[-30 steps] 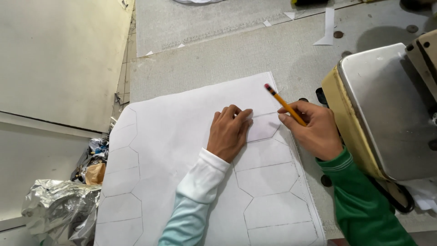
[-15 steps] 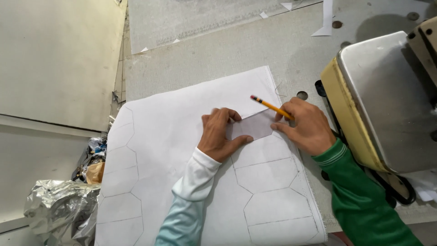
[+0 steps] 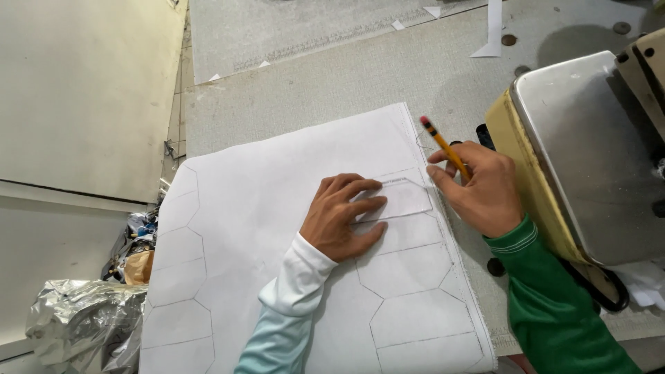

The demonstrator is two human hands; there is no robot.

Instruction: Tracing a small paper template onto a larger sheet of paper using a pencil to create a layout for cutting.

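A grey work table [image 3: 332, 76] fills the view, with a sewing machine [image 3: 589, 152] at its right edge. On the table lies a large white sheet of fabric [image 3: 277, 180] marked with pencilled hexagon outlines. A clear template [image 3: 398, 199] rests flat on the sheet near its right border, its long axis running left to right. The left hand [image 3: 343, 218] lies spread and flat, its fingers pressing down on the template's left part. The right hand [image 3: 478, 187] sits just to the right of the template, fingers pinched shut on a yellow pencil [image 3: 443, 147] that slants up and to the left, eraser end high. The right hand is the nearer one to the template's right edge. The pencil tip is hidden behind the fingers, so whether it touches the fabric cannot be told. Crumpled foil [image 3: 76, 322] sits below the table at lower left.
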